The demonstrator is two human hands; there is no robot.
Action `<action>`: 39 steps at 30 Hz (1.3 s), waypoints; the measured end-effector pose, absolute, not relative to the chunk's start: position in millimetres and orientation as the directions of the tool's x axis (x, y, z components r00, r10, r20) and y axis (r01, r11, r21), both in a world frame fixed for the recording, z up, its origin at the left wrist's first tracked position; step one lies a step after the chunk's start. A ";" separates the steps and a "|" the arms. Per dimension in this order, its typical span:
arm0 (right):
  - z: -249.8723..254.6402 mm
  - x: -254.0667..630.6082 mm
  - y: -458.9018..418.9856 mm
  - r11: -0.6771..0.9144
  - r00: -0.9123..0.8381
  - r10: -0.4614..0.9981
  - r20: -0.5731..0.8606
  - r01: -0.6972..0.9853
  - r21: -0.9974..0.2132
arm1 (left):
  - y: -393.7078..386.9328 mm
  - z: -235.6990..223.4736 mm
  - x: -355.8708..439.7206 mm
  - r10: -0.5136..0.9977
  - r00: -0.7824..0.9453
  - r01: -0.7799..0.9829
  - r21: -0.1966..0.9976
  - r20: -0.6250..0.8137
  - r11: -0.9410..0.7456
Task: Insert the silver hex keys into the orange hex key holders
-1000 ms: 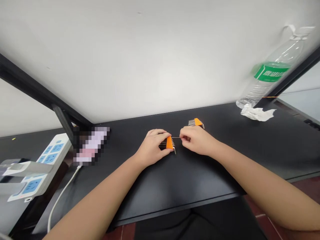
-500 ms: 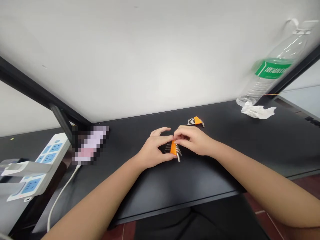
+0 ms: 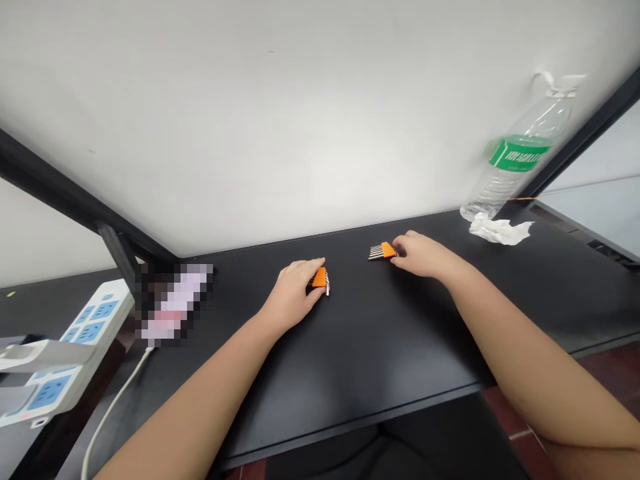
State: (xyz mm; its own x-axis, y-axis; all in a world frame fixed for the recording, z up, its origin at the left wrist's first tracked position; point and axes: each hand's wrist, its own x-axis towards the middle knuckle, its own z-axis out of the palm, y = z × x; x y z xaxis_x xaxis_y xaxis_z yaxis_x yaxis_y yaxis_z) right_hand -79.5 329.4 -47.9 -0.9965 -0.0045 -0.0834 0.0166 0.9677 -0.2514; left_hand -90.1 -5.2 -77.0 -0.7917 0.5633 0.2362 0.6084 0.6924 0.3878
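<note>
Two orange holders of metal hex keys lie on a black desk [image 3: 380, 333]. My left hand [image 3: 293, 293] rests over the nearer hex key set [image 3: 320, 279], fingers curled onto it and covering most of its keys. The second hex key set [image 3: 381, 251] lies farther back and to the right. My right hand [image 3: 423, 255] has its fingertips closed on the orange end of that set, whose silver keys stick out to the left.
A clear plastic bottle [image 3: 515, 163] with a green label stands at the back right beside crumpled white tissue [image 3: 497, 231]. A white power strip [image 3: 65, 347] with blue sockets and its cable sit at the left edge. A blurred pink object [image 3: 175, 300] lies by the black frame post.
My right hand left the nearer hex key set and moved back right onto the second set. My left hand slid the nearer set slightly left and away, now lying flatter over it.
</note>
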 end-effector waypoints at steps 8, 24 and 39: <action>-49.1 -56.2 274.0 0.940 -0.983 -0.152 -0.103 -0.111 -0.323 | 3.7 -61.2 -71.7 0.575 -0.744 0.669 0.390 0.341 0.633; -49.1 -28.7 229.7 0.914 -0.938 -0.344 -0.035 -0.326 -0.241 | 13.6 -63.0 -60.9 0.585 -0.808 0.554 0.431 0.073 0.712; -50.1 -31.8 231.6 0.644 -0.873 -0.456 0.172 -0.457 -0.614 | 13.1 -63.6 -60.3 0.591 -0.744 0.639 0.591 0.312 0.492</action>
